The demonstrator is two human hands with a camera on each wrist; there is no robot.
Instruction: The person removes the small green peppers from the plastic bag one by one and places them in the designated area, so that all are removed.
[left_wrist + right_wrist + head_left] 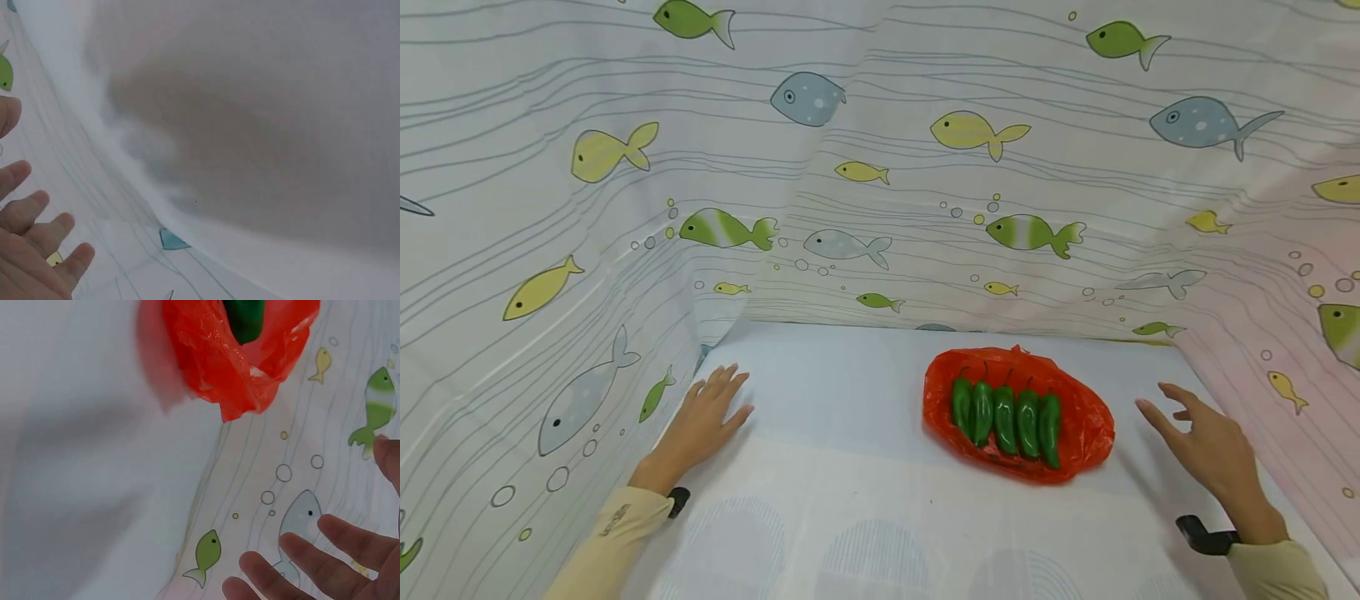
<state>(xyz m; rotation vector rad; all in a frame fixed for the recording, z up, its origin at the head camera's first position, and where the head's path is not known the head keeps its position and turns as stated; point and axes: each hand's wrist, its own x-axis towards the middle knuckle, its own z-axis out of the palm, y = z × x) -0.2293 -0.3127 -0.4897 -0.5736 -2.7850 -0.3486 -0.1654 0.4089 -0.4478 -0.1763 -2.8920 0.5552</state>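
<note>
Several green chili peppers (1005, 419) lie side by side in an open red plastic bag (1086, 425), right of the middle of the table. To the bag's right my right hand (1213, 450) hovers with fingers spread, holding nothing. The right wrist view shows the bag's edge (240, 394) with part of one green pepper (245, 319), apart from the fingers (328, 562). Over at the table's left side, my left hand (700, 421) is held with relaxed fingers and touches no object. In the left wrist view its fingers (47, 234) are loosely spread.
White cloth printed with fish and wavy lines (880, 200) rises behind the table and along both sides. The white table (835, 400) has pale rounded patterns toward the front. Dark straps (1206, 537) sit on both wrists.
</note>
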